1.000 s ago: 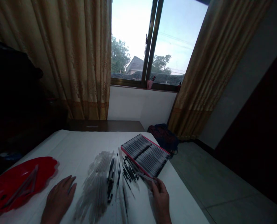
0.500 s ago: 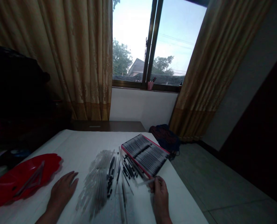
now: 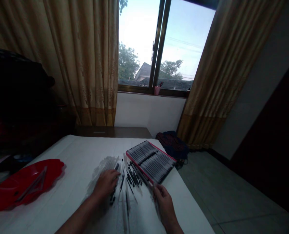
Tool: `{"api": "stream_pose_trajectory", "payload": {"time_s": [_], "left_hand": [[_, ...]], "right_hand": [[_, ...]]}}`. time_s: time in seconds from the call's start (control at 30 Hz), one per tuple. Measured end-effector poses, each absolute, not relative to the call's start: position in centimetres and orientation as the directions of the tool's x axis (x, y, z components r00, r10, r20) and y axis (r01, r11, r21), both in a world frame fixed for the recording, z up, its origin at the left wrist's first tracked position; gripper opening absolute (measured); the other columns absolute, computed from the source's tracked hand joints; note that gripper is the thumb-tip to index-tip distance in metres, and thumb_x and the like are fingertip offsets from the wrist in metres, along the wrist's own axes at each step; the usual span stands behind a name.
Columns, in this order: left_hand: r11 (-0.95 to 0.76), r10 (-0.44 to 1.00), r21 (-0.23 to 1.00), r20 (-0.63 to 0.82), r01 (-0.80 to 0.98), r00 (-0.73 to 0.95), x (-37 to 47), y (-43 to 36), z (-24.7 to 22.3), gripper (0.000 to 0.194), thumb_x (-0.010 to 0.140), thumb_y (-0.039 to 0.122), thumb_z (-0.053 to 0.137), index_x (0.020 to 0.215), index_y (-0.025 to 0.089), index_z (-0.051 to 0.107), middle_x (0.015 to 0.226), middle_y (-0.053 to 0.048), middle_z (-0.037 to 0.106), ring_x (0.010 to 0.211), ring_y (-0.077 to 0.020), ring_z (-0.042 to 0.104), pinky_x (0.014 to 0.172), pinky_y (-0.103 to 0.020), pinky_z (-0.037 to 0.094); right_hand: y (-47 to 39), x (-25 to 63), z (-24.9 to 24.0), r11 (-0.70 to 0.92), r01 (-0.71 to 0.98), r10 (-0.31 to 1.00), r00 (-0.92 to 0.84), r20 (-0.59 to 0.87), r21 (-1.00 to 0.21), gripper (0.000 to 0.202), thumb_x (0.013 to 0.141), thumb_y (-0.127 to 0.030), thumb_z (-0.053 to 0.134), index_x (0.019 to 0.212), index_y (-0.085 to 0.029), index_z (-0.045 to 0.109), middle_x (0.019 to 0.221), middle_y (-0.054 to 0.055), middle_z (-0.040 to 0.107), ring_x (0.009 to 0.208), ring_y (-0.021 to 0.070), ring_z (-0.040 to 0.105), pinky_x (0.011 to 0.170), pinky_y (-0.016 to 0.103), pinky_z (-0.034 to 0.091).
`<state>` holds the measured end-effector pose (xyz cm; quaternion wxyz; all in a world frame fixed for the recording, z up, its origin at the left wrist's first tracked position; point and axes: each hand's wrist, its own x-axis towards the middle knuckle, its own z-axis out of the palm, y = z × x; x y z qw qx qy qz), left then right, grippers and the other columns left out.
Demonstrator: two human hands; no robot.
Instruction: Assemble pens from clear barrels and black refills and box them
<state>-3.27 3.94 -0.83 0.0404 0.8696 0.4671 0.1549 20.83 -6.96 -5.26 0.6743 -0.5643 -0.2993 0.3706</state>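
My left hand (image 3: 107,182) reaches over a heap of clear pen barrels (image 3: 102,164), its fingers stretched toward the black pen parts (image 3: 113,194) beside it; the fingertips are partly hidden. Close to the near corner of a flat red-edged box (image 3: 148,159) filled with rows of pens, my right hand (image 3: 163,196) is closed on a slim clear pen barrel (image 3: 156,204), which is blurred. Between the hands lie several loose black caps and thin refills (image 3: 133,177). Longer clear tubes (image 3: 124,211) point toward me.
A red scalloped plate (image 3: 51,169) on the left carries a clear triangular ruler (image 3: 35,185). The white-covered table (image 3: 78,149) ends on the right above a tiled floor (image 3: 207,182). Dark cloth (image 3: 172,143) lies past the far right corner. A low cabinet (image 3: 120,131) stands beyond.
My left hand has moved right from the bare tabletop onto the heap of barrels. The clear barrel in my right hand has swung from sideways to pointing more toward me.
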Motion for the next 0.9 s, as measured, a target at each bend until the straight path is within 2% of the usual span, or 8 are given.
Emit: {"api": "stream_pose_trajectory", "payload": {"time_s": [0.07,0.17,0.37,0.53,0.7,0.8,0.9], "left_hand": [[-0.674,0.738,0.187,0.211,0.715,0.641,0.3,3.6,-1.1,0.025,0.084,0.018,0.05,0.099,0.03,0.068,0.104,-0.001,0.069,0.101,-0.0184,0.059,0.089,-0.03,0.041],[-0.765,0.643,0.134,0.185,0.629,0.743,3.8,3.7,-2.0,0.02,0.082,0.017,0.058,0.094,0.027,0.069,0.097,-0.004,0.069,0.098,-0.0205,0.059,0.086,-0.032,0.041],[-0.838,0.545,0.056,0.14,0.543,0.827,5.8,5.0,-2.7,0.014,0.08,0.011,0.058,0.082,0.019,0.069,0.088,-0.009,0.068,0.09,-0.0236,0.06,0.081,-0.037,0.042],[-0.867,0.497,0.09,0.131,0.489,0.858,6.2,5.3,-2.5,0.018,0.083,0.01,0.051,0.076,0.017,0.067,0.084,-0.01,0.067,0.089,-0.0252,0.06,0.082,-0.039,0.042],[-0.835,0.534,0.251,0.158,0.489,0.83,5.8,5.1,-1.7,0.015,0.084,0.012,0.05,0.081,0.019,0.063,0.092,-0.008,0.067,0.095,-0.0233,0.059,0.085,-0.036,0.042],[-0.748,0.624,0.425,0.189,0.51,0.758,5.4,4.7,-0.9,0.015,0.085,0.016,0.048,0.09,0.024,0.06,0.092,-0.004,0.067,0.092,-0.0203,0.062,0.083,-0.031,0.043],[-0.581,0.756,0.648,0.204,0.493,0.622,5.4,4.2,-0.3,0.016,0.089,0.025,0.041,0.101,0.026,0.052,0.09,-0.002,0.068,0.086,-0.0186,0.065,0.076,-0.029,0.046]], "right_hand": [[-7.0,20.9,-5.3,0.098,-0.161,0.861,0.509,0.002,-0.982,0.046,0.057,-0.057,0.074,0.074,-0.015,0.068,0.057,-0.001,0.06,0.052,0.0126,0.051,0.048,0.023,0.041],[-7.0,20.9,-5.6,0.113,-0.174,0.874,0.485,0.014,-0.978,0.046,0.062,-0.057,0.071,0.077,-0.014,0.069,0.053,-0.003,0.055,0.049,0.0114,0.047,0.046,0.022,0.038],[-6.9,20.9,-5.9,0.094,-0.215,0.866,0.5,-0.026,-0.972,0.048,0.06,-0.058,0.071,0.079,-0.014,0.069,0.059,0.0,0.061,0.05,0.0117,0.05,0.046,0.022,0.04],[-7.0,20.8,-5.6,0.108,-0.221,0.861,0.508,-0.019,-0.969,0.047,0.06,-0.056,0.072,0.081,-0.014,0.069,0.06,0.001,0.063,0.05,0.0132,0.052,0.047,0.024,0.042],[-7.1,20.7,-5.2,0.1,-0.232,0.855,0.517,-0.035,-0.968,0.045,0.058,-0.055,0.073,0.08,-0.015,0.07,0.059,0.001,0.062,0.052,0.0134,0.052,0.048,0.024,0.042],[-7.1,20.7,-5.2,0.092,-0.211,0.856,0.516,-0.031,-0.973,0.048,0.057,-0.056,0.073,0.08,-0.015,0.07,0.06,0.002,0.063,0.053,0.014,0.053,0.048,0.024,0.043],[-6.9,20.7,-5.6,0.085,-0.195,0.86,0.51,-0.027,-0.977,0.052,0.055,-0.058,0.073,0.083,-0.014,0.07,0.061,0.002,0.064,0.052,0.0138,0.053,0.047,0.024,0.042]]}}
